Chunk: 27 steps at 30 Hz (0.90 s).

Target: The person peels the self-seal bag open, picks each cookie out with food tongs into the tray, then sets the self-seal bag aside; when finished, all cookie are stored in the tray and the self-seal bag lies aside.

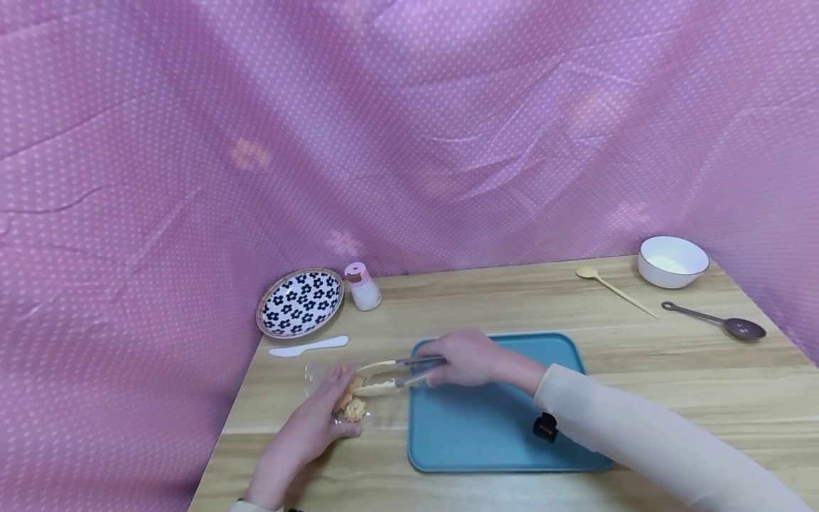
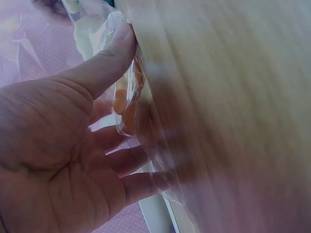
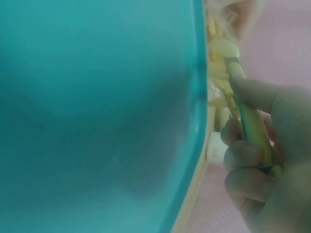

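Note:
My left hand (image 1: 313, 419) holds a clear plastic bag (image 2: 127, 127) of cookies on the table, its thumb on one side and its fingers on the other. A round, ridged cookie (image 1: 355, 409) shows between thumb and fingers; others are partly hidden by the hand. My right hand (image 1: 467, 358) grips a pair of tongs (image 1: 404, 362) by the handle, over the left edge of a blue tray (image 1: 505, 441). The tongs' cream-coloured tips are apart and point left, reaching right to the cookies in the bag. In the right wrist view, the fingers (image 3: 245, 154) curl round the handle.
Behind the bag lie a white knife (image 1: 310, 346), a flower-patterned plate (image 1: 302, 304) and a pink-topped shaker (image 1: 364, 288). At the far right are a white bowl (image 1: 673, 263), a yellow spoon (image 1: 614, 288) and a dark spoon (image 1: 742, 328). A pink dotted curtain (image 1: 409, 142) hangs around the table.

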Each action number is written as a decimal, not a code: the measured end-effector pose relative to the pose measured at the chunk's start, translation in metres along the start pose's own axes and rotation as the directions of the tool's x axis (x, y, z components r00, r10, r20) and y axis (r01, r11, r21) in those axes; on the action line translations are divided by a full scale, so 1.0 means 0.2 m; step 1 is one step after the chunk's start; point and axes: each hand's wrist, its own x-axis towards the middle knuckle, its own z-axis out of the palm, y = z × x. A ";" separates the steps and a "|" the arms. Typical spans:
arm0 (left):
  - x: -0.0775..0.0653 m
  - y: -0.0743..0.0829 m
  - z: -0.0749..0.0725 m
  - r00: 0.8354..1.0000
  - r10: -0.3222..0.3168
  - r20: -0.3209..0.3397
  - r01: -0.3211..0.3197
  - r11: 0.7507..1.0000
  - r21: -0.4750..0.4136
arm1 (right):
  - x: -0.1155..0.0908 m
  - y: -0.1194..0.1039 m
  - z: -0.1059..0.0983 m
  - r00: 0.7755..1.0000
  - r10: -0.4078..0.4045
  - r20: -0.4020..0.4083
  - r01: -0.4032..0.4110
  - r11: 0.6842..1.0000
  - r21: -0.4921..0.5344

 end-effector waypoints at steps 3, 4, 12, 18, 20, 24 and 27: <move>0.00 0.00 0.00 1.000 -0.011 0.001 0.012 1.000 -0.009 | -0.02 0.02 0.01 1.000 0.006 -0.013 -0.006 1.000 -0.002; 0.00 0.00 0.00 1.000 -0.013 0.000 0.013 1.000 -0.012 | -0.03 0.02 0.01 1.000 0.011 -0.017 -0.011 1.000 -0.003; 0.01 0.00 0.00 1.000 -0.011 -0.004 0.011 1.000 -0.005 | -0.19 0.06 -0.07 0.996 0.064 -0.058 -0.065 0.998 -0.015; -0.01 -0.01 0.00 1.000 0.021 -0.007 -0.021 1.000 0.009 | -0.39 0.14 -0.12 0.985 0.097 -0.144 -0.109 0.991 -0.077; -0.02 -0.01 0.00 1.000 0.029 -0.011 -0.029 1.000 0.007 | -0.47 0.18 -0.13 0.978 0.114 -0.172 -0.130 0.988 -0.085; -0.02 -0.02 -0.01 0.999 0.042 -0.017 -0.042 0.999 0.010 | -0.61 0.26 -0.15 0.967 0.142 -0.211 -0.166 0.981 -0.102; -0.02 -0.03 -0.01 0.999 0.046 -0.017 -0.045 0.999 0.022 | -0.70 0.31 -0.16 0.963 0.165 -0.215 -0.191 0.975 -0.110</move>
